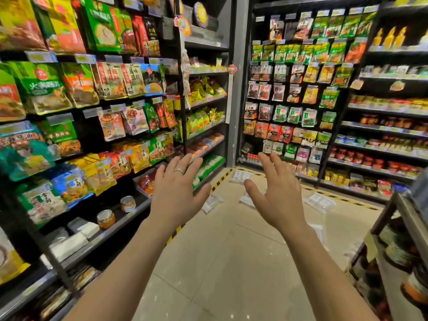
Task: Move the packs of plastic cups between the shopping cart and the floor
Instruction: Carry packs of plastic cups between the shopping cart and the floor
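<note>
Fingers spread wide on my left hand. It is held out in front of me, back side up, and it holds nothing. A ring sits on one finger. My right hand is held out beside it, well apart. Its fingers are spread wide too, and it holds nothing. Both my arms reach out straight over the floor.

Past my hands, clear packs of cups lie flat on the floor, near a yellow and black line. My hands hide parts of two packs. The packs look blurry.

Shelves full of food bags stand on my left and ahead. Two small jars sit on a low shelf. A metal frame stands at my right. I cannot tell if it is the cart.
</note>
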### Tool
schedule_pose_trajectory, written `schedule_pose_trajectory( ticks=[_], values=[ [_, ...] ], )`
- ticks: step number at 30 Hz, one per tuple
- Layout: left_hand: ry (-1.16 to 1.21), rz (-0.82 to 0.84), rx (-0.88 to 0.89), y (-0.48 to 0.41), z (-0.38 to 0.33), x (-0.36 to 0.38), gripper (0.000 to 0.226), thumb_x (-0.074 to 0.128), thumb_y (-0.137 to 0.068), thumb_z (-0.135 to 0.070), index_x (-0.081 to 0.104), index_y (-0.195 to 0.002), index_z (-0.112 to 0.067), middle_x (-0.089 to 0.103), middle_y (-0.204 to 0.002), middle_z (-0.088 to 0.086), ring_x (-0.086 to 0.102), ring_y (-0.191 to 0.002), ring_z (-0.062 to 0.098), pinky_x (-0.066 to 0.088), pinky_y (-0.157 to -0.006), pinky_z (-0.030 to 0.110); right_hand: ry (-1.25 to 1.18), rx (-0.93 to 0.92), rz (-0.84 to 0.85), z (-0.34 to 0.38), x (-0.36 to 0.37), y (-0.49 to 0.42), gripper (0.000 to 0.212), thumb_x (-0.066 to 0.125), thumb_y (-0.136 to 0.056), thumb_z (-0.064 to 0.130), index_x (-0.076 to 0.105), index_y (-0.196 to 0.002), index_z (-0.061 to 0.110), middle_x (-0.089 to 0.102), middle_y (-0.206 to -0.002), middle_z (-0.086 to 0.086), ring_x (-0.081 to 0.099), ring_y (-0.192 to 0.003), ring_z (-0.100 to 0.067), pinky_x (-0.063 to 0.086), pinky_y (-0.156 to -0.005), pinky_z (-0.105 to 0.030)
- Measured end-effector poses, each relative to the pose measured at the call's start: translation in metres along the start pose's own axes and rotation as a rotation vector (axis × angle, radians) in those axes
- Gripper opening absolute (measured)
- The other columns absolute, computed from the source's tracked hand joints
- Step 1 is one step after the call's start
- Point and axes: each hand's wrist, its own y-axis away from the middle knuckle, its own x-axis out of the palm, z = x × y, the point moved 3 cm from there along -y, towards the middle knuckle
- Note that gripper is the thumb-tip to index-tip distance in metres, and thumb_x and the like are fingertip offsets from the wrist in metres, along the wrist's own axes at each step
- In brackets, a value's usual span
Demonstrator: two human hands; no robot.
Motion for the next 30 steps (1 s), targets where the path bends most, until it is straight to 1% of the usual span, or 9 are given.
schedule_pose_trajectory(
  ticks=[2, 5, 9, 12, 17, 19, 25, 27, 30],
  values=[
    [0.009, 0.003, 0.001, -0.022, -0.001, 0.015, 0.076, 0.021, -0.086, -0.067, 0.035, -0.151, -0.030, 0.033, -0.158, -0.001, 0.024, -0.147, 0.023, 0.017, -0.118, 0.051, -0.002, -0.008, 0.001, -0.012, 0.011, -0.021, 0.067, 0.047, -0.094, 0.056, 0.022, -0.153, 0.037, 0.017, -0.162, 0.003, 0.013, -0.148, -0.025, 0.016, -0.117, -0.047],
    [0.029, 0.019, -0.010, -0.054, -0.001, 0.040, 0.073, 0.027, -0.088, -0.064, 0.034, -0.151, -0.030, 0.031, -0.158, -0.002, 0.023, -0.147, 0.023, 0.015, -0.118, 0.050, -0.002, -0.006, 0.004, -0.029, 0.028, -0.051, 0.066, 0.047, -0.094, 0.056, 0.022, -0.152, 0.037, 0.018, -0.162, 0.004, 0.015, -0.148, -0.024, 0.017, -0.117, -0.046],
    [0.045, 0.002, 0.005, -0.102, 0.007, 0.076, 0.070, 0.033, -0.089, -0.062, 0.038, -0.149, -0.028, 0.035, -0.156, -0.002, 0.027, -0.145, 0.024, 0.019, -0.117, 0.051, 0.016, -0.001, -0.003, -0.049, 0.057, -0.097, 0.068, 0.038, -0.090, 0.062, 0.022, -0.152, 0.037, 0.020, -0.161, 0.003, 0.017, -0.148, -0.024, 0.018, -0.117, -0.047],
    [0.049, -0.002, 0.019, -0.146, 0.018, 0.107, 0.068, 0.036, -0.090, -0.062, 0.038, -0.149, -0.028, 0.035, -0.156, -0.003, 0.027, -0.145, 0.024, 0.015, -0.118, 0.049, 0.032, 0.006, -0.010, -0.063, 0.084, -0.137, 0.070, 0.036, -0.088, 0.064, 0.024, -0.151, 0.037, 0.022, -0.161, 0.002, 0.018, -0.147, -0.024, 0.019, -0.117, -0.046],
    [0.079, -0.004, 0.032, -0.237, 0.043, 0.159, 0.070, 0.033, -0.089, -0.063, 0.035, -0.150, -0.029, 0.033, -0.157, -0.002, 0.024, -0.146, 0.024, 0.013, -0.118, 0.049, 0.072, 0.022, -0.006, -0.079, 0.139, -0.226, 0.067, 0.045, -0.093, 0.059, 0.022, -0.152, 0.036, 0.020, -0.161, 0.001, 0.018, -0.147, -0.025, 0.019, -0.116, -0.049],
    [0.093, 0.000, 0.028, -0.277, 0.059, 0.178, 0.070, 0.032, -0.089, -0.063, 0.035, -0.151, -0.030, 0.032, -0.158, -0.002, 0.023, -0.147, 0.023, 0.013, -0.118, 0.049, 0.093, 0.027, 0.002, -0.081, 0.163, -0.265, 0.068, 0.044, -0.093, 0.059, 0.020, -0.153, 0.037, 0.019, -0.162, 0.001, 0.017, -0.148, -0.025, 0.018, -0.116, -0.049],
    [0.120, -0.011, 0.031, -0.377, 0.107, 0.226, 0.069, 0.034, -0.088, -0.060, 0.040, -0.148, -0.027, 0.039, -0.154, 0.001, 0.030, -0.143, 0.026, 0.019, -0.115, 0.052, 0.076, 0.060, 0.022, -0.081, 0.230, -0.353, 0.067, 0.045, -0.095, 0.056, 0.020, -0.153, 0.037, 0.019, -0.161, 0.002, 0.016, -0.148, -0.024, 0.012, -0.118, -0.046],
    [0.122, 0.006, 0.030, -0.401, 0.119, 0.241, 0.069, 0.033, -0.088, -0.060, 0.039, -0.148, -0.027, 0.038, -0.154, 0.001, 0.029, -0.143, 0.026, 0.019, -0.115, 0.052, 0.074, 0.059, 0.021, -0.082, 0.250, -0.377, 0.067, 0.046, -0.094, 0.056, 0.020, -0.153, 0.036, 0.020, -0.161, 0.002, 0.017, -0.147, -0.024, 0.015, -0.117, -0.046],
    [0.117, 0.011, 0.029, -0.427, 0.135, 0.262, 0.073, 0.026, -0.086, -0.064, 0.038, -0.148, -0.028, 0.037, -0.155, 0.000, 0.028, -0.144, 0.025, 0.019, -0.116, 0.052, 0.055, 0.039, 0.012, -0.084, 0.276, -0.410, 0.067, 0.042, -0.092, 0.057, 0.024, -0.152, 0.035, 0.024, -0.160, 0.001, 0.020, -0.146, -0.024, 0.020, -0.116, -0.046]
  ],
)
